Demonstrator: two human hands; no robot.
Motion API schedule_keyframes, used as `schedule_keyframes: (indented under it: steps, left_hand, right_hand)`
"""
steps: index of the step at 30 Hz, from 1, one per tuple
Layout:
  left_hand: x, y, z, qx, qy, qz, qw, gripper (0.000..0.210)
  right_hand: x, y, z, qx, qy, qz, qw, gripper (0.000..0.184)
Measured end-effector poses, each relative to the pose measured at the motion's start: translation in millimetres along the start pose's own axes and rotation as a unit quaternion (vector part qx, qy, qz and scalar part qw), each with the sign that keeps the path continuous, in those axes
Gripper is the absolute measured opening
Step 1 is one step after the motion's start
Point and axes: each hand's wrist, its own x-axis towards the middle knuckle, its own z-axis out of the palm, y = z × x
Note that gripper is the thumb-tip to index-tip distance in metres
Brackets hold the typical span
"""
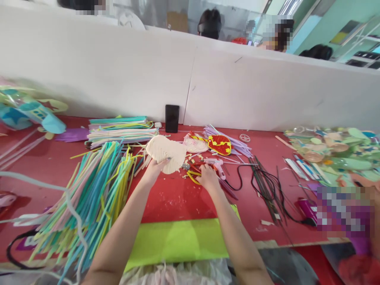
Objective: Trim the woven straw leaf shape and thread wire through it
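Near the centre, my left hand [158,170] grips the lower edge of a flat cream piece [166,152] with rounded ends and a ridged surface. Just right of it, the curled fingers of my right hand [208,177] are on pliers [194,174] with red and yellow handles, whose head is partly hidden. Right beside those fingers lies a white and pink glue gun [218,166]. Behind my hands rest a red oval piece [219,144] with yellow trim and a pale piece [194,143] with red specks. Small cream scraps lie around the pliers.
Bundles of coloured pipe cleaners [95,194] cover the left side. A black phone [172,118] leans on the white partition [124,75]. Dark rods [265,190] and a black cord lie to the right, near a co-worker's purple sleeve [347,215]. Lime green cloth [181,241] hangs at the front edge.
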Motion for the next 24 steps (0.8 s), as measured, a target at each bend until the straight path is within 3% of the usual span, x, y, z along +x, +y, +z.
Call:
schedule_keyframes:
  steps: [7, 14, 18, 23, 24]
  left_hand:
    - [18.1, 41.8, 9.2, 0.069, 0.016, 0.042, 0.997, 0.051]
    - [5.5, 67.8, 7.0, 0.046, 0.058, 0.055, 0.996, 0.052]
    - [-1.8, 79.3, 7.4, -0.006, 0.071, 0.071, 0.995, 0.051]
    - [-2.9, 88.2, 10.5, -0.098, 0.060, 0.064, 0.991, 0.046]
    - [-3.2, 88.3, 11.2, -0.110, 0.060, 0.061, 0.990, 0.046]
  right_hand:
    - [2.4, 10.0, -0.6, 0.004, 0.043, -0.022, 0.999, 0.022]
    - [-13.7, 16.5, 6.1, 0.185, 0.035, 0.026, 0.982, 0.023]
    - [-11.3, 1.6, 8.9, 0.336, 0.080, 0.062, 0.936, 0.030]
    - [-1.3, -41.7, 1.4, 0.534, 0.094, 0.049, 0.839, 0.037]
    - [0.4, -51.9, -0.1, 0.580, 0.089, 0.038, 0.809, 0.039]
